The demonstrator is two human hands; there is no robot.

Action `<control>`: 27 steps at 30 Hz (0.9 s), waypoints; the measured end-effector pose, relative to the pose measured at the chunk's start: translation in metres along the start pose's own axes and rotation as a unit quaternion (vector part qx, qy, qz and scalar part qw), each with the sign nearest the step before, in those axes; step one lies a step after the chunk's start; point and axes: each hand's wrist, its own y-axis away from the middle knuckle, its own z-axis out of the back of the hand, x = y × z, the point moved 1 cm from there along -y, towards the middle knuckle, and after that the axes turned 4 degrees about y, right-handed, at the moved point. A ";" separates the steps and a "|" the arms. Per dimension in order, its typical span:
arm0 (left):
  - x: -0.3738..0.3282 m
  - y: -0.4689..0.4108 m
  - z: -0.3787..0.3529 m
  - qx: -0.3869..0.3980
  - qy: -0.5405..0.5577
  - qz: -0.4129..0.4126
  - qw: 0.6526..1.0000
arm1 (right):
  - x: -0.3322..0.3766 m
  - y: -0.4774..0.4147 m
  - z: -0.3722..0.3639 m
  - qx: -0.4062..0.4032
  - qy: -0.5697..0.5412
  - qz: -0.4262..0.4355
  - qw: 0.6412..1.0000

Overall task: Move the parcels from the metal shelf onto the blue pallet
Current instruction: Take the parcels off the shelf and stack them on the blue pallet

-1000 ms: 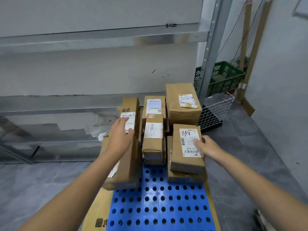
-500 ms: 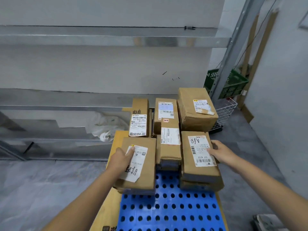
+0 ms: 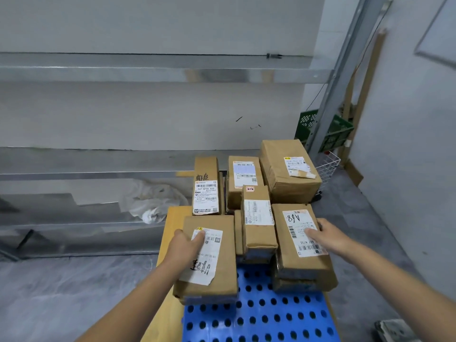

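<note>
l hand [image 3: 183, 246] grips parcel [image 3: 222, 267] overhanging pallet [image 3: 271, 317] edge, r hand [image 3: 328, 236] flat on a68 parcel [image 3: 286, 245].

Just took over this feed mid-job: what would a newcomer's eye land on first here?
The cluster of brown parcels packed at the far end of the blue pallet, near frame centre. At its front, the left hand holds the front-left parcel and the right hand rests on the parcel marked A68, front right. Behind runs the metal shelf.
</note>
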 end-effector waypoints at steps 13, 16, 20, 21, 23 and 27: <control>-0.028 -0.064 0.011 -0.042 0.085 -0.080 0.992 | 0.013 -0.053 0.054 -0.215 -0.094 -0.017 0.972; -0.032 -0.088 0.017 -0.057 0.080 -0.052 0.994 | 0.020 -0.089 0.080 -0.222 -0.149 -0.028 0.963; -0.014 -0.097 0.023 -0.072 0.058 0.011 0.996 | 0.033 -0.128 0.095 -0.176 -0.153 -0.051 0.971; -0.013 -0.098 0.026 -0.077 0.059 0.020 0.995 | 0.036 -0.136 0.097 -0.165 -0.153 -0.054 0.973; -0.023 -0.109 0.032 -0.086 0.069 0.014 0.994 | 0.043 -0.151 0.101 -0.144 -0.149 -0.062 0.976; -0.065 -0.132 0.026 -0.040 0.069 -0.036 0.996 | 0.063 -0.170 0.101 -0.049 -0.181 -0.071 0.980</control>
